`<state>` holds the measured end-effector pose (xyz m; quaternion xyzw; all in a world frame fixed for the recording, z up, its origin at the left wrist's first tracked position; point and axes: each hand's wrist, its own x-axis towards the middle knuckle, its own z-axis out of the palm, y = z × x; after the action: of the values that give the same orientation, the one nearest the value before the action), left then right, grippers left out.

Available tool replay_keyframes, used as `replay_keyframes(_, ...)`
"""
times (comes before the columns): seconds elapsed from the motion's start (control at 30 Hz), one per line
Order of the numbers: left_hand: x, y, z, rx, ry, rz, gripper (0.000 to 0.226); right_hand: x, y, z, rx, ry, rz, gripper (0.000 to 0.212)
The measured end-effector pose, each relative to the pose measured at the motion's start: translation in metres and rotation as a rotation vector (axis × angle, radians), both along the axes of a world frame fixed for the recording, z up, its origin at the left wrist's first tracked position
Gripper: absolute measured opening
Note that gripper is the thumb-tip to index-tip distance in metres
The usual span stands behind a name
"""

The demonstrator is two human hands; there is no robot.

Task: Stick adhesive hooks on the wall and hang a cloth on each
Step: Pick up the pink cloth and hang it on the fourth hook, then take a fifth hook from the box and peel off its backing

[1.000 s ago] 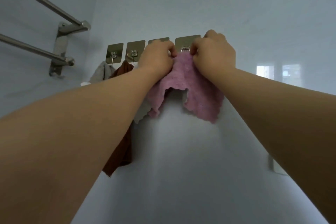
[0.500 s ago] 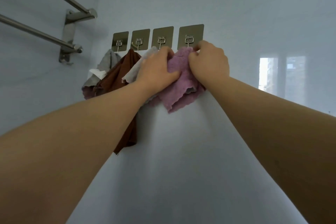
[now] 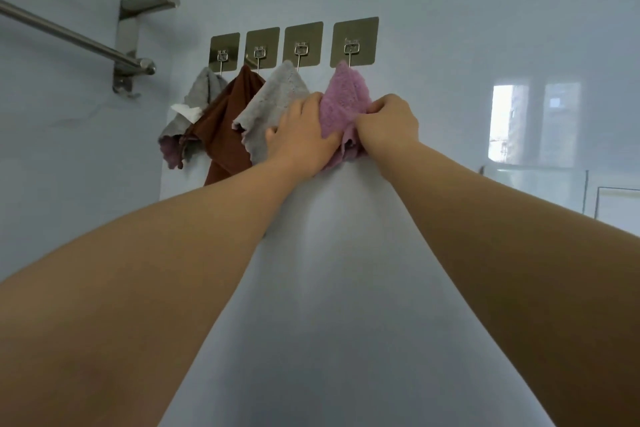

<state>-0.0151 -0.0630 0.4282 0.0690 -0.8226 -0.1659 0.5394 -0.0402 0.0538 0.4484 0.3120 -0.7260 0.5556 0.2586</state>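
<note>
Four adhesive hooks point(image 3: 354, 42) are set in one row, four cloths point(image 3: 204, 90) are hung, one to each hook, two grey cloths point(image 3: 277, 97), one brown cloth point(image 3: 232, 114), one pink cloth point(image 3: 346, 97), two hands are raised, left hand point(image 3: 301, 135), right hand point(image 3: 388, 121), two rails point(image 3: 69, 35) are carried by one bracket point(image 3: 126, 28)

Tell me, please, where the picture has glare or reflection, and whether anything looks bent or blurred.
Head view: a bright window reflection shines on the glossy wall at right; light is otherwise soft and dim, with a faint shadow between the forearms; the wide lens swells these and splays the towel rail; hooks and the purple cloth look reasonably sharp.
</note>
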Motion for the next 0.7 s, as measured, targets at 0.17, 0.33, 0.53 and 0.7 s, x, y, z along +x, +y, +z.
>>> replay_keyframes(0.17, 0.006, 0.005, -0.012, 0.107, 0.022, -0.039, 0.076, -0.004, 0.009, -0.026, -0.051, -0.103, 0.012, 0.019)
replay_keyframes(0.33, 0.013, 0.011, -0.042, 0.226, 0.063, -0.107, 0.087, -0.001, 0.009, -0.062, -0.083, -0.210, 0.029, 0.012)
replay_keyframes(0.53, 0.026, 0.013, -0.090, 0.513, -0.014, -0.245, 0.098, 0.011, 0.006, -0.112, -0.006, -0.345, 0.051, 0.010)
replay_keyframes(0.7, 0.042, 0.025, -0.145, 0.553, -0.174, -0.110, 0.061, 0.021, 0.009, -0.165, 0.044, -0.455, 0.129, 0.014)
